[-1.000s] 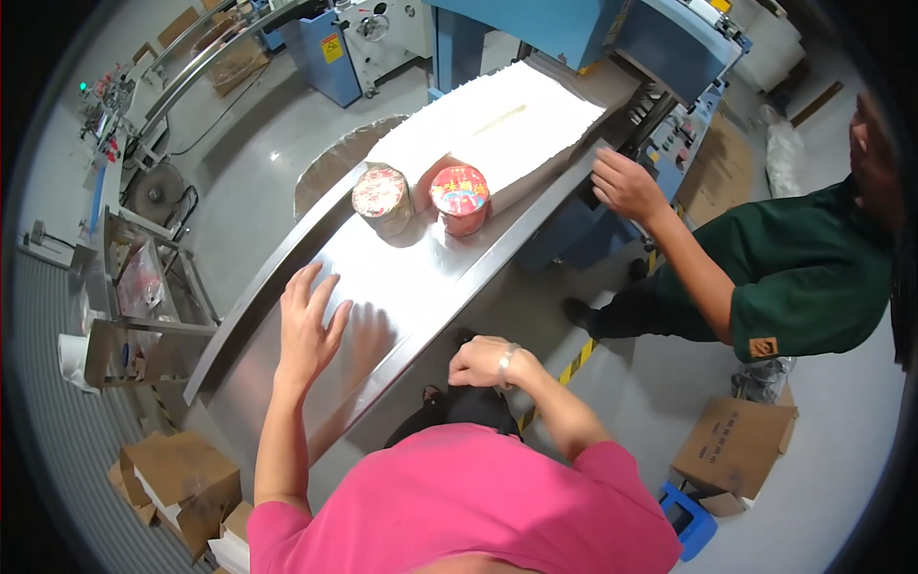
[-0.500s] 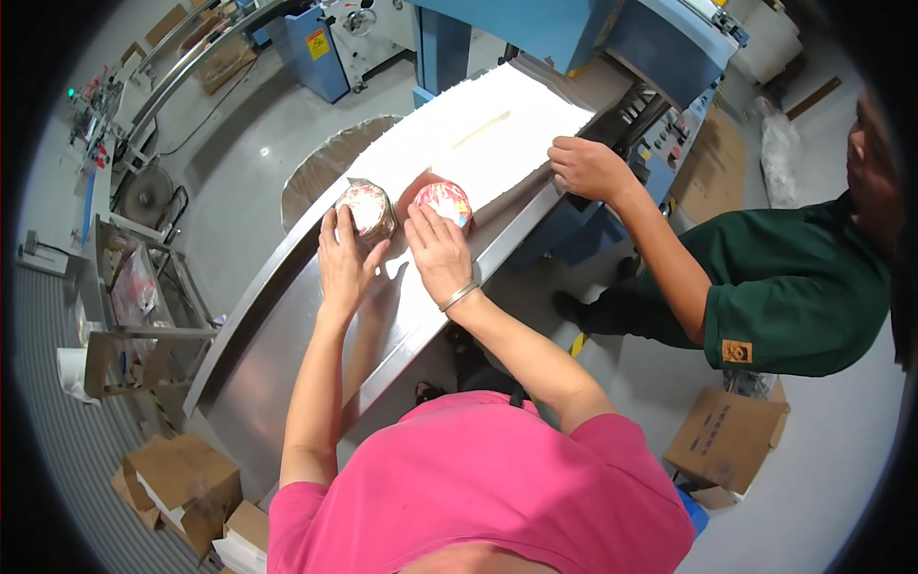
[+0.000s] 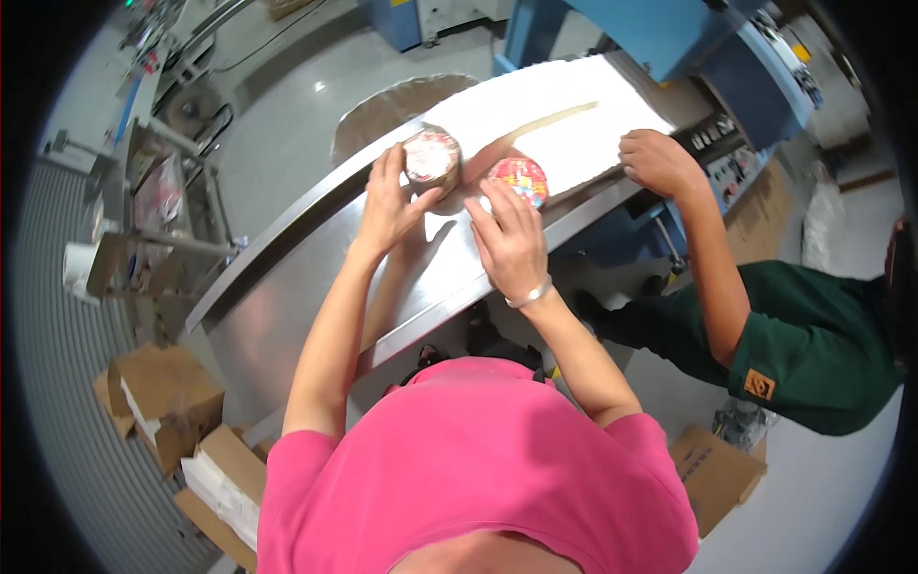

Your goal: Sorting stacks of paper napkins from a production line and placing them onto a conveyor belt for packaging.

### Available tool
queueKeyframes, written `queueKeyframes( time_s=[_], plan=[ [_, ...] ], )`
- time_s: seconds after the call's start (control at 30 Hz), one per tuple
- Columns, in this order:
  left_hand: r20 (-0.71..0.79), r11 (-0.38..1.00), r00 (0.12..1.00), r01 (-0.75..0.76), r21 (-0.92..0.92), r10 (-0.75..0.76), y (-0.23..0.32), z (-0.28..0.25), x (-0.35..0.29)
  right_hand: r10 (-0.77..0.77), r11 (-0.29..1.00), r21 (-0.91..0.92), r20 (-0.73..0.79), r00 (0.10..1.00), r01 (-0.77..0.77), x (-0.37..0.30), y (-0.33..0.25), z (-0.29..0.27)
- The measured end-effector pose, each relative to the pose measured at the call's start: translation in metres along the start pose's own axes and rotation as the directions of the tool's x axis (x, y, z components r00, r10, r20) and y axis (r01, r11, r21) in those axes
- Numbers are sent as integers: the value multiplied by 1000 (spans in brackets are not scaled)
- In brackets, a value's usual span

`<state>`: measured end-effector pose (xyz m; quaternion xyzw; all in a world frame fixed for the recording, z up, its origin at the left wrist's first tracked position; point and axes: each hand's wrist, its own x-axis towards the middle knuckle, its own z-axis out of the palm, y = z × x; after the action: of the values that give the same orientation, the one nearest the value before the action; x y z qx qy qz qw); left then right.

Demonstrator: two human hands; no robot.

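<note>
Co-worker's hand (image 3: 658, 163) at two o'clock; left hand (image 3: 384, 212) cups whitish cylinder (image 3: 432, 156), right hand (image 3: 513, 244) half-open against red cylinder (image 3: 521, 176), both axes upright.

The left round pack (image 3: 432, 155) has a whitish top mottled with red; the right round pack (image 3: 521, 180) is red with yellow and light-blue patches on top. The metal chute (image 3: 277, 330) is silvery grey, the shirt (image 3: 478, 440) plain pink, the bracelet (image 3: 529, 293) silver, the co-worker's sleeve (image 3: 779, 349) dark green with an orange-and-black patch (image 3: 759, 385), the machine (image 3: 641, 33) blue
</note>
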<state>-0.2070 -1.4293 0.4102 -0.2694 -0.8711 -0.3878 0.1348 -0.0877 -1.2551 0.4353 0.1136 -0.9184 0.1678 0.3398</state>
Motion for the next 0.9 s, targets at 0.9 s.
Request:
queueKeyframes(
  time_s=[0.9],
  plan=[
    [-276, 933, 892, 328, -149, -358, -24, -54, -56, 181, 881, 353, 367, 912, -317, -28, -43, 45]
  ],
)
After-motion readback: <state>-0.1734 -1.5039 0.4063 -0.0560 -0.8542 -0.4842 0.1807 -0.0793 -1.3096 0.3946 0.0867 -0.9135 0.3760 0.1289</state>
